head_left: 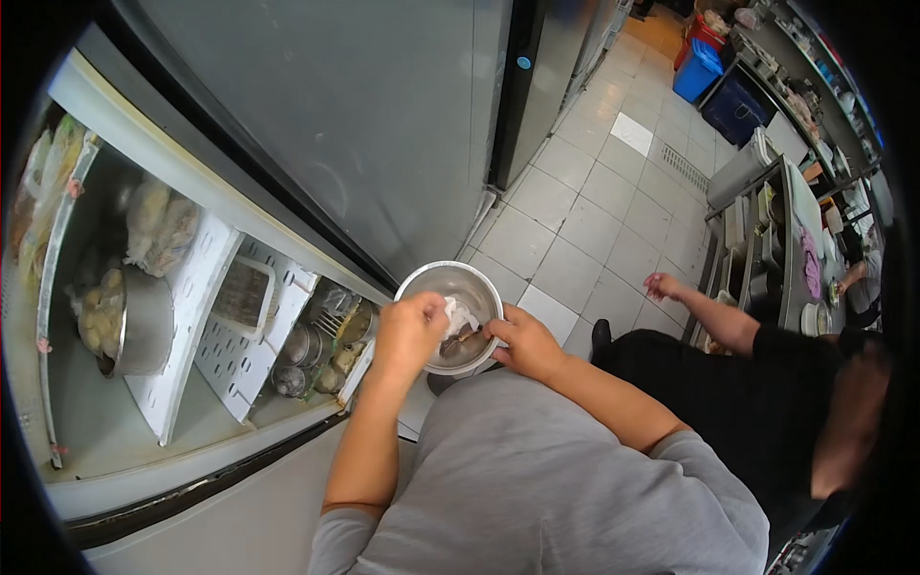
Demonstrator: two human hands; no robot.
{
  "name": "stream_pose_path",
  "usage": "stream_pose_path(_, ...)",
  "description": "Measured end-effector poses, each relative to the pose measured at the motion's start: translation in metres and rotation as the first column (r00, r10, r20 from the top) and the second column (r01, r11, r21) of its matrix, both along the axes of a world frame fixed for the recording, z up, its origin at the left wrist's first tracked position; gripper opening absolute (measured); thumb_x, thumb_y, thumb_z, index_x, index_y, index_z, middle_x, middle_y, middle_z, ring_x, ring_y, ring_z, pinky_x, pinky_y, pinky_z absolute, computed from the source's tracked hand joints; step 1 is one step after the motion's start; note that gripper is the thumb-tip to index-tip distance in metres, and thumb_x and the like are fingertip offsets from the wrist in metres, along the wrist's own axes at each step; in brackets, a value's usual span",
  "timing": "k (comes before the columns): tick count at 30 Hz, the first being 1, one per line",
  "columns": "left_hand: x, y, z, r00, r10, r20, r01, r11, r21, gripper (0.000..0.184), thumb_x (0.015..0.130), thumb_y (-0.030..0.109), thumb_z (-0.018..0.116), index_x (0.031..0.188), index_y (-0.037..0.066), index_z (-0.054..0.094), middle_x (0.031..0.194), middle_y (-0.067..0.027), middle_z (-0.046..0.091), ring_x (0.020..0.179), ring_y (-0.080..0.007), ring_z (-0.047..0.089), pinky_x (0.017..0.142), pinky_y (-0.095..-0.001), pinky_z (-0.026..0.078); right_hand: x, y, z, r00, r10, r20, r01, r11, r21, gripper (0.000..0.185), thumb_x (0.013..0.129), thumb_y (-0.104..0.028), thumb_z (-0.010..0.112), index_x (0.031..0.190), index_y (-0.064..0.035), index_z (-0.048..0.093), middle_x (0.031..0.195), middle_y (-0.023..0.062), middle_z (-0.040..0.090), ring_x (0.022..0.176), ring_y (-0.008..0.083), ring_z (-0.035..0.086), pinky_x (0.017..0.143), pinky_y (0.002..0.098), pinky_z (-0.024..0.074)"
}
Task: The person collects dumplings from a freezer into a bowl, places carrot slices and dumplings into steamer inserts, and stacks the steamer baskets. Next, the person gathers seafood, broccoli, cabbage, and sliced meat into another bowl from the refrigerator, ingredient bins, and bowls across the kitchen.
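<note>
A round metal bowl point(422, 278) is held in front of my body, with a crumpled white thing point(462, 316) and some darker brownish pieces point(470, 335) inside. My right hand point(529, 345) grips the bowl's right rim, thumb over the edge. Over the left side of the bowl is my left hand point(412, 331), its fingers curled together close to the white thing. Whether they pinch it is unclear, since the fingertips are partly hidden.
At left, an open fridge point(144, 479) has white perforated shelves point(206, 316) carrying a metal pot point(149, 321), bagged food point(158, 225) and a clear container point(244, 297). A person in black point(709, 383) stands close on the right. Beyond are counters and a blue bin point(698, 72).
</note>
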State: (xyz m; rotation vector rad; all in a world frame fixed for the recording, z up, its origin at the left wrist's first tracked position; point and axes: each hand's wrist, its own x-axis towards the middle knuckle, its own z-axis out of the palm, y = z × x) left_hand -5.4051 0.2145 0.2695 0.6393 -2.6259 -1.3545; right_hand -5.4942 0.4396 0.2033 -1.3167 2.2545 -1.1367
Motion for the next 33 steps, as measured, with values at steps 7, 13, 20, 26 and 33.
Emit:
stream_pose_path(7, 0.005, 0.009, 0.057, 0.911, 0.139, -0.388, -0.078, 0.982, 0.169, 0.018, 0.092, 0.006, 0.075, 0.108, 0.0, 0.079, 0.094, -0.0143, 0.076, 0.081, -0.0218, 0.072, 0.074, -0.0346, 0.056, 0.004, -0.009, 0.0, 0.999, -0.029, -0.046, 0.028, 1.0, -0.008, 0.043, 0.071, -0.005, 0.091, 0.106, -0.0125, 0.068, 0.109, 0.0156, 0.063, 0.104, 0.0399, 0.067, 0.087, 0.0477, 0.0581)
stream_pose_path(13, 0.013, -0.014, -0.02, 0.982, -0.108, -0.153, 0.058, 0.953, -0.298, 0.027, 0.09, 0.012, 0.08, 0.117, 0.006, 0.079, 0.101, -0.0169, 0.073, 0.098, -0.0352, 0.07, 0.086, -0.0434, 0.056, 0.0, -0.014, -0.001, 0.995, -0.016, -0.1, 0.015, 1.0, -0.014, 0.045, 0.069, -0.004, 0.091, 0.107, -0.0127, 0.068, 0.109, 0.0154, 0.062, 0.104, 0.0399, 0.066, 0.087, 0.0475, 0.0577)
stream_pose_path(20, 0.026, -0.064, -0.078, 0.983, 0.173, -0.062, -0.169, 0.983, 0.075, 0.03, 0.094, 0.016, 0.078, 0.12, 0.001, 0.075, 0.085, -0.0067, 0.069, 0.073, -0.0169, 0.064, 0.067, -0.032, 0.051, 0.003, -0.013, -0.005, 0.996, -0.087, -0.024, 0.086, 0.994, -0.064, 0.045, 0.071, -0.004, 0.09, 0.108, -0.0133, 0.067, 0.112, 0.0162, 0.062, 0.107, 0.0413, 0.066, 0.09, 0.0479, 0.0577)
stream_pose_path(26, -0.013, -0.044, -0.103, 0.912, -0.072, 0.404, -0.254, 0.673, 0.694, 0.031, 0.1, 0.014, 0.058, 0.122, -0.004, 0.069, 0.089, -0.0106, 0.072, 0.059, -0.0154, 0.062, 0.046, -0.0265, 0.044, -0.008, 0.016, -0.007, 0.97, -0.229, -0.077, 0.233, 0.972, 0.043, 0.068, 0.084, -0.012, 0.085, 0.146, -0.0176, 0.056, 0.146, 0.0246, 0.059, 0.126, 0.0439, 0.064, 0.102, 0.0476, 0.058)
stream_pose_path(33, -0.118, 0.047, -0.102, 0.908, -0.111, 0.405, -0.123, 0.851, 0.51, 0.025, 0.095, 0.014, 0.063, 0.104, -0.007, 0.073, 0.078, -0.0095, 0.07, 0.055, -0.0156, 0.062, 0.046, -0.0306, 0.047, -0.076, 0.138, -0.011, 0.806, -0.587, -0.082, 0.592, 0.795, 0.13, 0.057, 0.098, -0.023, 0.077, 0.15, -0.0167, 0.056, 0.156, 0.018, 0.052, 0.13, 0.0439, 0.062, 0.103, 0.049, 0.0569)
